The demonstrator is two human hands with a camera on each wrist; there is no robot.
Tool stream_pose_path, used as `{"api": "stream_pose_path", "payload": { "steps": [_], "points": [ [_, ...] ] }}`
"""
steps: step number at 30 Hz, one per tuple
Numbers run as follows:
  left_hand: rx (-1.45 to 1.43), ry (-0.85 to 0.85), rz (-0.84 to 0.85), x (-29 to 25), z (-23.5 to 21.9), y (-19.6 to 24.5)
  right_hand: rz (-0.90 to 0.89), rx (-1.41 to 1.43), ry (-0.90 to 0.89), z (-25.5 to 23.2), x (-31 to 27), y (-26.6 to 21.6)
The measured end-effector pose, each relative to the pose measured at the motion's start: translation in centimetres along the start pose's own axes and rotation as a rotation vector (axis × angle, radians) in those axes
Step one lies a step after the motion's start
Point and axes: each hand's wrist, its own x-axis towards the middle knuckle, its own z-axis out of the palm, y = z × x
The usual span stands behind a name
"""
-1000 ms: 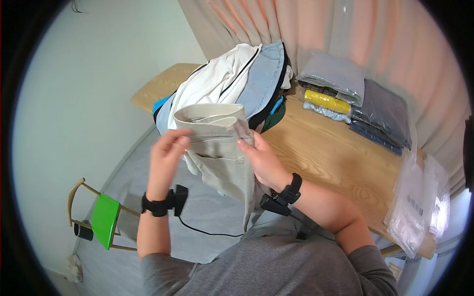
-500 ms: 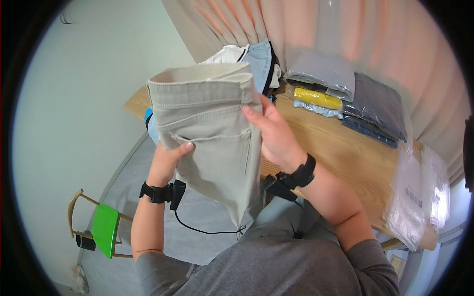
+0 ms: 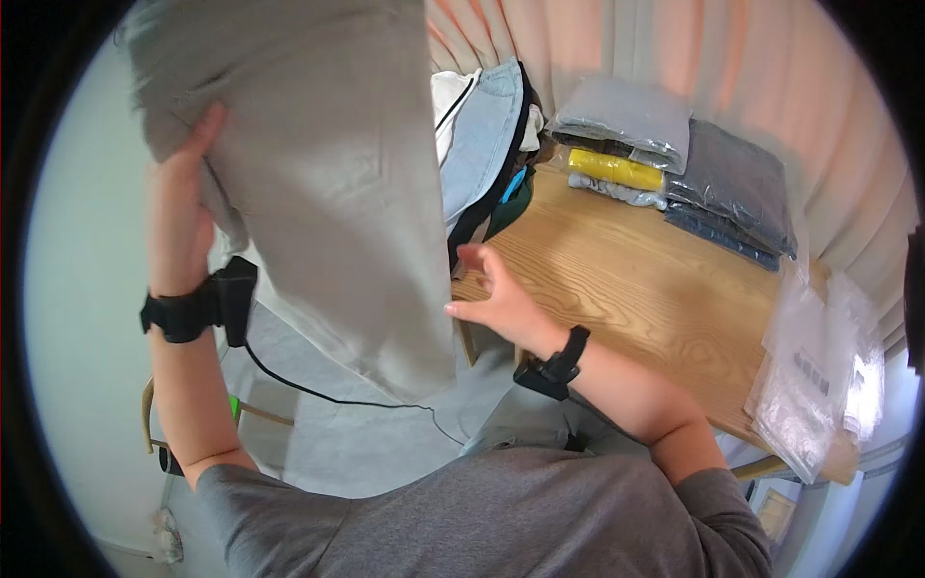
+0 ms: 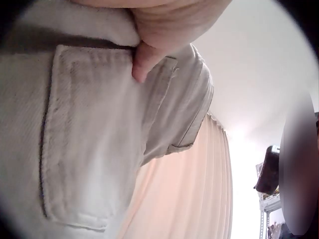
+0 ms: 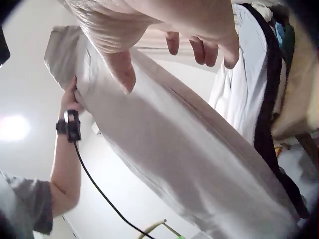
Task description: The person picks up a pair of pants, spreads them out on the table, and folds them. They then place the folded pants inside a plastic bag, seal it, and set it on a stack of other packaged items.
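A pair of beige trousers (image 3: pixel 328 202) hangs in the air at the left of the head view, its upper end past the frame's top edge. My left hand (image 3: pixel 183 217) grips it at its left side, thumb on the near face and fingers hidden behind the cloth. In the left wrist view that thumb presses beside a stitched patch pocket (image 4: pixel 94 139). My right hand (image 3: pixel 506 303) is just right of the trousers' lower edge, thumb and fingers spread apart. The right wrist view shows this hand (image 5: pixel 164 30) holding nothing, the folded legs stretching behind it.
Jeans (image 3: pixel 482 144) and other garments are heaped at the table's far left. Bagged clothes (image 3: pixel 626 120) are stacked by the curtain (image 3: pixel 665 43). Clear plastic bags (image 3: pixel 800 376) lie on the wooden table's (image 3: pixel 617 279) right end. A cable (image 3: pixel 318 393) trails from the left wrist.
The trousers have risen and moved left and closer to the head camera with my left hand. My right hand has let go of their upper side and dropped lower, fingers spreading.
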Motion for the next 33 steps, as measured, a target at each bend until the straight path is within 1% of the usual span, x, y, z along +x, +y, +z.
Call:
{"api": "stream_pose_path", "payload": {
  "steps": [1,3,5,6,7,8,9,10,11,12,13,14,15,18,19,21,22,24,26,28,30,31,32,33],
  "points": [
    [0.004,-0.004,0.003,0.7,-0.6,0.7,0.025,-0.017,0.015,0.6,-0.5,0.9],
    [0.047,0.053,0.015,2.2,-1.9,1.9,0.046,-0.031,0.03,1.6,-1.1,3.4],
    [0.04,0.063,0.046,3.7,-3.1,3.1,0.056,-0.195,-0.014,2.3,-1.6,5.9],
    [0.042,0.073,0.079,4.7,-4.2,3.5,0.046,-0.251,0.045,2.8,-2.0,6.3],
    [0.043,0.081,0.111,5.6,-5.1,4.1,0.044,-0.248,0.051,2.8,-2.3,6.3],
    [0.068,0.102,0.091,6.1,-5.9,4.6,0.064,-0.115,0.022,2.7,-2.5,6.3],
    [0.064,0.095,0.094,6.9,-6.8,5.1,0.073,-0.05,0.012,2.4,-2.7,6.3],
    [-0.001,0.122,0.121,7.7,-7.5,5.7,0.082,0.015,0.002,2.2,-2.8,6.2],
    [-0.066,0.151,0.148,8.3,-8.1,6.2,0.146,0.001,-0.039,1.8,-3.1,6.0],
    [-0.071,0.147,0.148,8.0,-8.0,7.2,0.209,-0.012,-0.081,1.5,-3.4,5.8],
    [0.333,0.14,0.381,7.2,-8.0,8.5,0.208,-0.015,-0.077,1.2,-3.7,5.5],
    [0.377,0.154,0.435,7.1,-8.4,9.3,0.218,-0.122,-0.102,1.0,-4.0,5.2],
    [0.324,0.158,0.425,6.9,-8.5,9.5,0.23,-0.227,-0.127,0.9,-4.2,5.0],
    [0.212,0.171,0.388,6.4,-8.9,10.3,0.195,-0.184,-0.166,0.8,-4.9,4.7],
    [0.18,0.172,0.367,6.0,-9.1,10.3,0.207,-0.192,-0.135,0.6,-5.4,3.2],
    [0.102,0.174,0.33,5.5,-9.4,9.9,0.177,-0.01,0.056,-0.2,-7.3,-0.7],
    [0.052,0.176,0.3,5.3,-9.4,9.7,0.198,-0.074,0.078,-1.4,-8.5,-3.9],
    [-0.036,0.172,0.234,5.3,-9.6,8.8,0.033,-0.251,0.185,-4.1,-11.4,-7.9],
    [-0.129,0.162,0.158,5.8,-9.5,7.4,-0.196,-0.602,0.314,-7.2,-14.9,-12.3],
    [-0.224,0.141,0.064,6.3,-9.0,5.2,-0.271,-0.801,0.617,-9.3,-19.3,-15.1],
    [-0.332,0.104,-0.049,6.9,-7.8,2.5,-0.224,-0.829,0.728,-10.9,-22.2,-19.3],
    [-0.392,0.075,-0.124,7.3,-7.0,0.4,-0.199,-0.839,0.783,-11.7,-23.7,-21.4],
    [-0.45,0.046,-0.195,7.4,-6.0,-1.6,-0.244,-1.239,0.756,-13.3,-24.9,-22.8],
    [-0.514,0.022,-0.271,7.7,-4.9,-3.6,-0.232,-1.26,0.776,-14.2,-26.0,-24.3]
  ]
}}
